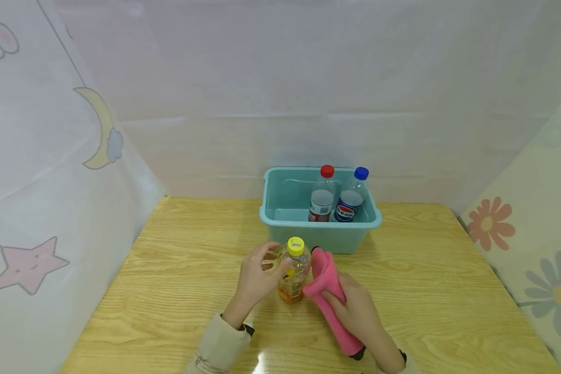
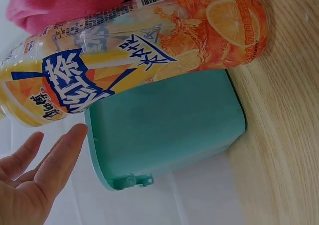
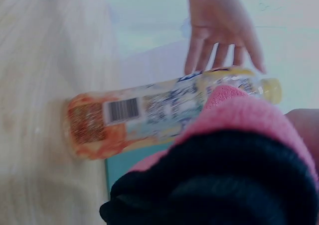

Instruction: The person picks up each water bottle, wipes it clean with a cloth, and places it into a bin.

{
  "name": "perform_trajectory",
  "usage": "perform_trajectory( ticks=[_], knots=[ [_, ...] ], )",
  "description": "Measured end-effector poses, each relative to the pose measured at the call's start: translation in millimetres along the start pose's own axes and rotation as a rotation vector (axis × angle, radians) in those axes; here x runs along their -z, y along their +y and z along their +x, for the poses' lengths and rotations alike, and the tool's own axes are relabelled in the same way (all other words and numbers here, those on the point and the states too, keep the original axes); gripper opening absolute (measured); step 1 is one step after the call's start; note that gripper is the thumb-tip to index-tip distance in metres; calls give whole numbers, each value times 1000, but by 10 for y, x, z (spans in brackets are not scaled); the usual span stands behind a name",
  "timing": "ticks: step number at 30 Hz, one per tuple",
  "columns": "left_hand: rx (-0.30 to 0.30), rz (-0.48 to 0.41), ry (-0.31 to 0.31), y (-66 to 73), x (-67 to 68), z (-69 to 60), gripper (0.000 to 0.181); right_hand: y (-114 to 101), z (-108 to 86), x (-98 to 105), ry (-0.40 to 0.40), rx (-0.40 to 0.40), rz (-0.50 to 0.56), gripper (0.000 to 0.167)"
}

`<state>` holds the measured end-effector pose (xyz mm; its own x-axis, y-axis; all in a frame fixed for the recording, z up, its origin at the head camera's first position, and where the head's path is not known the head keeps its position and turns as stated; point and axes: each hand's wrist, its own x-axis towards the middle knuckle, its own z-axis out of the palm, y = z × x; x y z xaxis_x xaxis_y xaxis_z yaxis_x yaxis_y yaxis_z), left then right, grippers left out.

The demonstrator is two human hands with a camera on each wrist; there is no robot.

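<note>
A bottle of iced tea (image 1: 295, 284) with a yellow cap stands upright on the table, just in front of the basin. Orange slices show on its label in the left wrist view. My left hand (image 1: 256, 276) is at the bottle's left side, fingers spread and bent loosely; a small gap separates the fingertips (image 2: 77, 133) from the bottle in the left wrist view. My right hand (image 1: 359, 310) grips a folded pink cloth (image 1: 326, 284) with black edging. The cloth is close against the bottle's right side; whether it touches cannot be told.
Behind the bottle is a teal plastic basin (image 1: 318, 238). Inside it stand a red-capped bottle (image 1: 321, 200) and a blue-capped Pepsi bottle (image 1: 350, 198), leaning a little. The wooden table (image 1: 177, 259) meets a pale printed curtain (image 1: 215, 130) at the back and sides.
</note>
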<state>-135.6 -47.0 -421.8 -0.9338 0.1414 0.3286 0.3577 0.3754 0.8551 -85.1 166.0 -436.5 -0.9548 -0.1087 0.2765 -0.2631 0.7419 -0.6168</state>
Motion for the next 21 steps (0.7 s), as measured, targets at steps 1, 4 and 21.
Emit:
perform_trajectory(
  ticks=[1,4,21],
  knots=[
    [1,-14,-3,-9,4,6,41,-24,-1,14,12,3,8,32],
    [-10,-48,-5,-36,15,29,37,-99,-6,54,49,9,30,35],
    [-34,-82,-49,-111,-22,72,22,-370,75,13,120,50,54,41]
  ],
)
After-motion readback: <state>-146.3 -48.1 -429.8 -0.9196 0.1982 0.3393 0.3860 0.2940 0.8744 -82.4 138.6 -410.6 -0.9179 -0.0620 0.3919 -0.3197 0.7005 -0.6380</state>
